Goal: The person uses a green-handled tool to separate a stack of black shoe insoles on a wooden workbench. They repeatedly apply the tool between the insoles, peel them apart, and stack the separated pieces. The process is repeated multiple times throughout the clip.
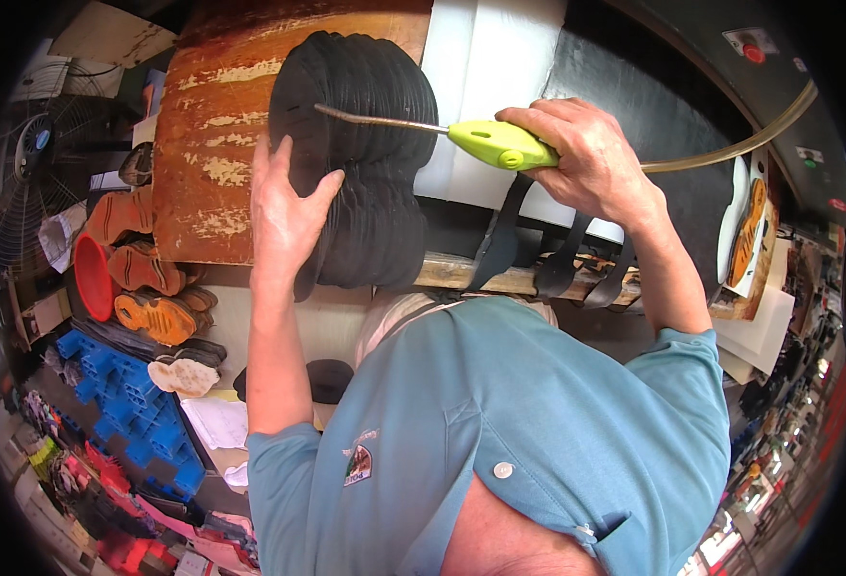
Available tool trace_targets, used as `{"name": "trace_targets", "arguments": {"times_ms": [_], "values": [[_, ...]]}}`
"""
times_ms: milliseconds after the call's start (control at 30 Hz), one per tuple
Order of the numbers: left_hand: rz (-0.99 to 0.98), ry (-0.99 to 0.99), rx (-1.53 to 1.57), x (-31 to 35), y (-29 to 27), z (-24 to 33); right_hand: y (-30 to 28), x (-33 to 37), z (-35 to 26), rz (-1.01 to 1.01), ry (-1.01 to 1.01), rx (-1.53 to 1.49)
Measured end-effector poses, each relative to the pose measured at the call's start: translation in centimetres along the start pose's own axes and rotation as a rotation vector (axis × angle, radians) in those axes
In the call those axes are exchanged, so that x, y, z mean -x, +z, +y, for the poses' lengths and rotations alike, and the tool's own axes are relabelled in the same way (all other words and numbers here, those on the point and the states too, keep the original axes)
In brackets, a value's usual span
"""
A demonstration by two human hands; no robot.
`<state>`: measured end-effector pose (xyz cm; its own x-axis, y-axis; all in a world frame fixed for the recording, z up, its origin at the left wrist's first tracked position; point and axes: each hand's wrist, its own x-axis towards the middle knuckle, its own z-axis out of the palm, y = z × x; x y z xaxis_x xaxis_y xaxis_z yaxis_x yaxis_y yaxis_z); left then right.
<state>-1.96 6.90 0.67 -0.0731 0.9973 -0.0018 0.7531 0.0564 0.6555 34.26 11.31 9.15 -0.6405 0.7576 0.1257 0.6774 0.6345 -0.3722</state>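
Note:
A thick stack of black sole-shaped sheets (365,163) stands on edge on the worn wooden tabletop. My left hand (286,206) rests against the stack's left face, fingers and thumb stretched apart. In my closed right hand (586,154) is a lime-green air blow gun (501,144). Its thin, bent metal nozzle reaches left across the stack, and the tip lies over the leftmost sheet, near my left fingertips. Whether the tip touches the sheet, I cannot tell. A clear yellowish hose (739,146) runs from behind my right hand toward the upper right.
White sheets (485,67) lie right of the stack, beside a black surface (624,86). Dark strips (559,264) hang over the table's near edge. At left are orange-brown soles (159,317), a red bowl-like object (94,278), blue plastic pallets (140,408) and a fan (34,144).

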Motion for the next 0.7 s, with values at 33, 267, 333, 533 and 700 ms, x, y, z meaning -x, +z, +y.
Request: {"name": "trace_targets", "arguments": {"times_ms": [33,267,333,533,700], "values": [[-0.004,0.002,0.014,-0.1,-0.1,-0.1,0.2,0.0,0.1,-0.009,-0.007,0.002],[-0.095,-0.07,0.027,-0.7,-1.7,-0.8,0.2,0.7,0.4,-0.036,-0.026,-0.006],[-0.077,-0.014,-0.069,-0.8,-1.8,-0.7,0.0,1.1,0.6,-0.043,-0.018,0.013],[-0.221,-0.051,0.061,-1.5,-3.1,1.1,0.0,2.3,0.9,0.022,-0.016,0.001],[-0.143,0.031,-0.087,-1.0,-3.0,2.3,0.0,2.9,1.0,0.049,-0.02,0.013]]}}
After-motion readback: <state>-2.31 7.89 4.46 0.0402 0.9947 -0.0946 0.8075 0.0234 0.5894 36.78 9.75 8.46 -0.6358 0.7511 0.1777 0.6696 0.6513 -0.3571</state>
